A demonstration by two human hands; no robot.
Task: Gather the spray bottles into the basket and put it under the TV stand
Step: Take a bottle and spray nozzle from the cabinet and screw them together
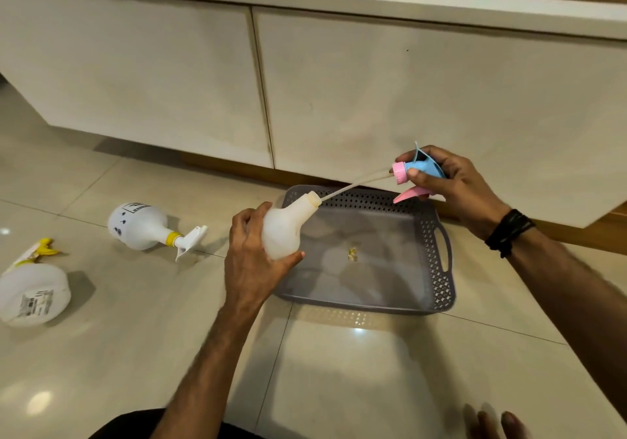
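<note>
At centre frame, above the grey basket (437, 262), the two hands hold one spray bottle in two parts. Left hand (252, 262) is wrapped around the white bottle body (285, 231), neck tilted up and to the right. Right hand (451, 181) is closed on the blue-and-pink spray head (415, 172), lifted clear of the neck; its dip tube (356, 184) slants down with the tip at or just inside the bottle mouth.

Step in hand, as I judge it: refitting the head to this bottle ahead of placing it in the basket. Gathering has not begun in effect, since the basket holds no bottle, only a small yellowish scrap (353, 254) on its floor. Next move calls for feeding the tube straight down the neck, seating the pink collar on the thread and turning it tight, then laying the bottle in the basket.

Two more bottles lie on the tiled floor (373, 387) at left of frame: a white bottle with yellow collar (140, 226) on its side near the basket, and a translucent bottle with yellow trigger (34, 292) at the far left edge, partly cut off.

White TV stand (373, 92) fills the upper frame; the basket sits just in front of it at centre right. The gap beneath the stand is shadowed, so its depth is unclear. Whether the tube tip is inside the neck cannot be settled. Label print on both floor bottles is unreadable. Blurred shapes at lower right cannot be identified.
</note>
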